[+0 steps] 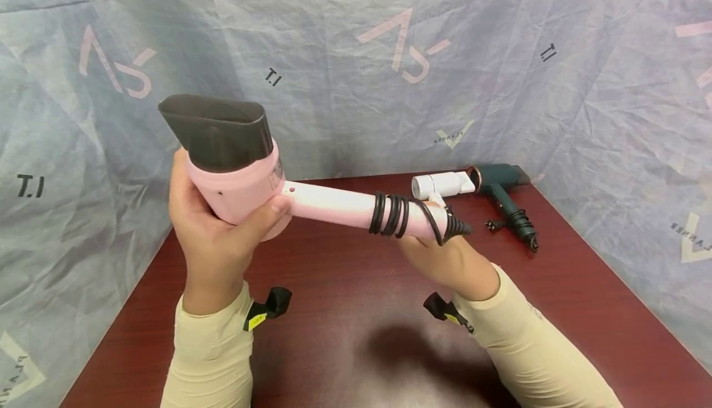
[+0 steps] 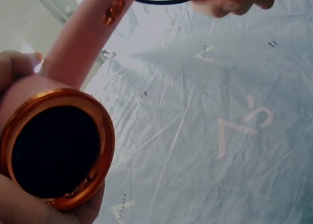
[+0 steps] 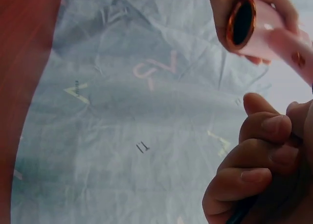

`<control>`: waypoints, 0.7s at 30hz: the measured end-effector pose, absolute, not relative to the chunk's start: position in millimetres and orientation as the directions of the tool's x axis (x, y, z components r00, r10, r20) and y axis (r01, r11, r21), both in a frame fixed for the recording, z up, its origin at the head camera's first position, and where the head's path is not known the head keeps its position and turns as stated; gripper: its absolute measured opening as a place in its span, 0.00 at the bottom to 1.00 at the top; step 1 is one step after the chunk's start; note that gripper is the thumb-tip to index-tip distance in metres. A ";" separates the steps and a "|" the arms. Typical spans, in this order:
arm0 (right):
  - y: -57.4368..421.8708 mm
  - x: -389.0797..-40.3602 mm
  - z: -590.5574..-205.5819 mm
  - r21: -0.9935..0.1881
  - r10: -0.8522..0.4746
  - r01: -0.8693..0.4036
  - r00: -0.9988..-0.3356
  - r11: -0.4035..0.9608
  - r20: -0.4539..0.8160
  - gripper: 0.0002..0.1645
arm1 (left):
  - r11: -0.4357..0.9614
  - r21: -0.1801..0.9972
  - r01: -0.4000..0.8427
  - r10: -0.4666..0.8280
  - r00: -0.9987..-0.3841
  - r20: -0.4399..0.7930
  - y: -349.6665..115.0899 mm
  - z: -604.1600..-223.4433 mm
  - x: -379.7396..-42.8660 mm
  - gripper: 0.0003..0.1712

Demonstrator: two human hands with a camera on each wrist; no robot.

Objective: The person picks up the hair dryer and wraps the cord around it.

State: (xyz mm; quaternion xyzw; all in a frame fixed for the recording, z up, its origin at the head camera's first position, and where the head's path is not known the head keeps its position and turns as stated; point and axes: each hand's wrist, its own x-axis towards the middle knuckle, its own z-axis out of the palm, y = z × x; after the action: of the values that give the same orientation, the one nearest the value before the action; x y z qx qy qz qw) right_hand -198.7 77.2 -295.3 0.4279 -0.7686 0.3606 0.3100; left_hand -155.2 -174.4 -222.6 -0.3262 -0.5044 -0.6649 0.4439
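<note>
A pink hair dryer (image 1: 330, 204) with a dark concentrator nozzle (image 1: 228, 145) is held up above the table. My left hand (image 1: 214, 238) grips its barrel, thumb across the side near the handle, with the nozzle pointing up. A copper-coloured rim (image 2: 108, 136) rings the barrel's other end in the left wrist view. Black power cord (image 1: 395, 215) is wound round the lower handle. My right hand (image 1: 447, 263) is behind and below the handle's end, partly hidden by it. Its fingers (image 3: 249, 177) curl round a dark stretch of the cord in the right wrist view.
A white hair dryer (image 1: 445, 184) and a dark green hair dryer (image 1: 500, 176) lie at the back right of the reddish-brown table (image 1: 334, 309). The green one has its cord wrapped round its handle. Grey printed cloth (image 1: 328, 86) stands behind and at both sides.
</note>
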 end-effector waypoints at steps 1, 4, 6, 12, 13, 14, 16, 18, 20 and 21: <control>75.4 -196.7 -297.0 -0.283 -0.427 -0.868 -0.456 0.408 0.781 0.12 | -0.108 0.379 0.919 -0.274 -0.394 0.878 -173.6 -222.6 -156.1 0.36; 71.8 -192.8 -301.0 -0.320 -0.437 -0.827 -0.526 0.462 0.730 0.11 | -0.140 0.367 0.920 -0.318 -0.392 0.863 -171.6 -222.6 -159.0 0.37; 68.9 -190.6 -301.2 -0.392 -0.452 -0.786 -0.602 0.478 0.658 0.15 | -0.147 0.351 0.925 -0.364 -0.381 0.850 -170.6 -222.0 -161.9 0.38; 60.0 -187.6 -300.6 -0.377 -0.530 -0.790 -0.607 0.484 0.592 0.14 | -0.133 0.295 0.946 -0.514 -0.320 0.796 -175.0 -218.6 -170.2 0.38; 58.9 -186.8 -300.9 -0.370 -0.536 -0.790 -0.607 0.489 0.587 0.14 | -0.126 0.291 0.948 -0.526 -0.313 0.790 -175.8 -218.6 -170.9 0.38; 57.8 -185.8 -301.4 -0.362 -0.541 -0.789 -0.607 0.496 0.582 0.14 | -0.118 0.290 0.950 -0.536 -0.307 0.786 -176.2 -218.8 -171.5 0.37; 56.1 -184.0 -302.2 -0.341 -0.546 -0.795 -0.597 0.501 0.588 0.13 | -0.106 0.289 0.952 -0.541 -0.298 0.786 -176.5 -219.0 -172.2 0.36; 54.7 -181.0 -302.3 -0.316 -0.549 -0.802 -0.583 0.506 0.599 0.12 | -0.088 0.289 0.953 -0.537 -0.290 0.792 -176.0 -219.3 -172.6 0.36; 54.4 -177.5 -302.3 -0.289 -0.550 -0.808 -0.568 0.514 0.612 0.11 | -0.067 0.289 0.955 -0.528 -0.280 0.802 -175.2 -219.0 -172.9 0.35; 54.3 -175.7 -302.2 -0.272 -0.550 -0.810 -0.561 0.519 0.619 0.11 | -0.062 0.289 0.955 -0.524 -0.277 0.805 -174.9 -218.9 -172.9 0.36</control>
State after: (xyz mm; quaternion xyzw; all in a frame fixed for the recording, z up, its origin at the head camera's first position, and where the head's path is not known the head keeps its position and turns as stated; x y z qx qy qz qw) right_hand -175.7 54.3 -302.2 0.4051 -0.8392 0.2760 0.2355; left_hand -172.9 -174.9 -218.9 -0.2580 -0.4177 -0.6813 0.5429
